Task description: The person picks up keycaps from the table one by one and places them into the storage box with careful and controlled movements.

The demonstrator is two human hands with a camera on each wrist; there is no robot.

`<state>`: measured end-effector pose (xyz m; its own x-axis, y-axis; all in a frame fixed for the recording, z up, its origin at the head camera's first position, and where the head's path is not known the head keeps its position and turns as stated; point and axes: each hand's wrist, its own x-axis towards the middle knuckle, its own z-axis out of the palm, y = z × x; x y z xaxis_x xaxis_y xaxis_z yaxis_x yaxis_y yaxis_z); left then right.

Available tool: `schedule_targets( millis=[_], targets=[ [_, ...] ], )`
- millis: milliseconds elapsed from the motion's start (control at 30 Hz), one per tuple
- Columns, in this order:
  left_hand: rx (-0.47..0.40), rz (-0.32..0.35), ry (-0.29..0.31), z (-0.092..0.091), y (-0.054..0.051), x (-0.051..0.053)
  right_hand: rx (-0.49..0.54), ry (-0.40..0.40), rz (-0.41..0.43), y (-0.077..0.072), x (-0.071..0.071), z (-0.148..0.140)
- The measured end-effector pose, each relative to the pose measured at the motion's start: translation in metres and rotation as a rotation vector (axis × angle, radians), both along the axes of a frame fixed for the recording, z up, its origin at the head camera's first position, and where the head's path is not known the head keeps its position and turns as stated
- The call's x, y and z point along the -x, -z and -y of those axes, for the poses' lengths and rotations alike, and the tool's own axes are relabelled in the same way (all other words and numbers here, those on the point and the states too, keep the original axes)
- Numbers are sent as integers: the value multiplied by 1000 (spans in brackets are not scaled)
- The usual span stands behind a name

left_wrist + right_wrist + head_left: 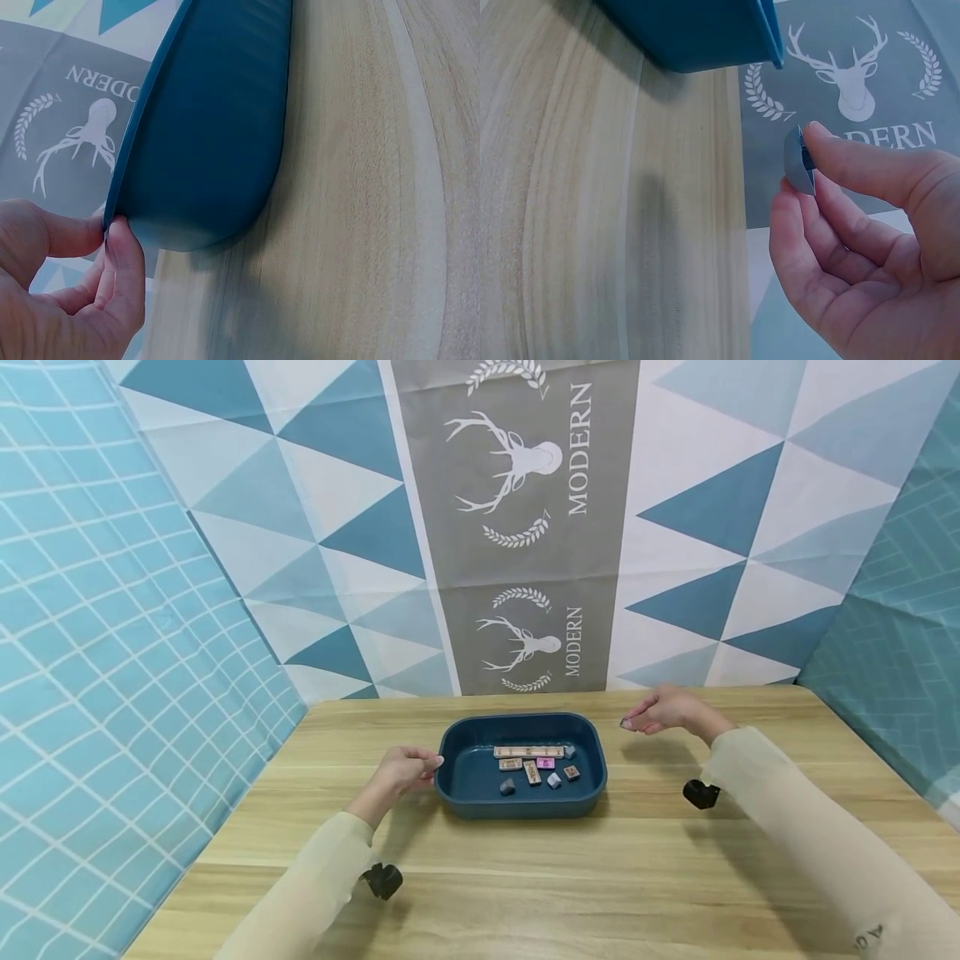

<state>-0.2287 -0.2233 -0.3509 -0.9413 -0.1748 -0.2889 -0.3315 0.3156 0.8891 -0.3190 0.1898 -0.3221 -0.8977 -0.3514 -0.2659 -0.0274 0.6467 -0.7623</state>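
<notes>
A dark blue rectangular basin (517, 810) with rounded corners stands on the wooden table. My left hand (403, 770) pinches its left rim between thumb and fingers, as the left wrist view shows closely. To the right of the basin, raised over the table, my right hand (663, 710) pinches a small grey piece (799, 161) with a curved side and dark marks; its exact kind is unclear. Inside the basin lie a long wooden strip (528, 752), several small printed wooden pieces (532, 772), a pink piece (545, 763) and several grey stone-like lumps (507, 787).
The light wooden table (540, 885) extends around the basin. Behind it hangs a patterned cloth (525, 560) with triangles and deer heads. Tile-patterned cloth (97, 610) covers the left side, and green-blue cloth (900, 593) the right. A black device (701, 793) sits at the right wrist.
</notes>
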Motion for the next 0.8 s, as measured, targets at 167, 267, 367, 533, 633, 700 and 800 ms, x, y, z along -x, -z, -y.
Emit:
schedule_targets(
  millis=[167,267,367,533,633,700,800],
  targets=[
    [-7,7,-3,1,1,0,1,-21,-6,-6,-1,3],
    [-3,9,1,0,1,0,-5,-25,-16,-10,0,5],
    [8,14,0,0,0,0,-20,-18,-33,-13,1,8],
    [6,5,2,-1,0,0,-27,-3,-44,-19,2,14],
    [-10,3,-5,-1,0,0,-26,-8,-50,-22,2,16],
    [-17,1,0,-1,1,0,-25,-13,-55,-25,3,17],
    [-27,2,1,-1,0,0,-33,-14,-65,-30,3,19]
  ],
)
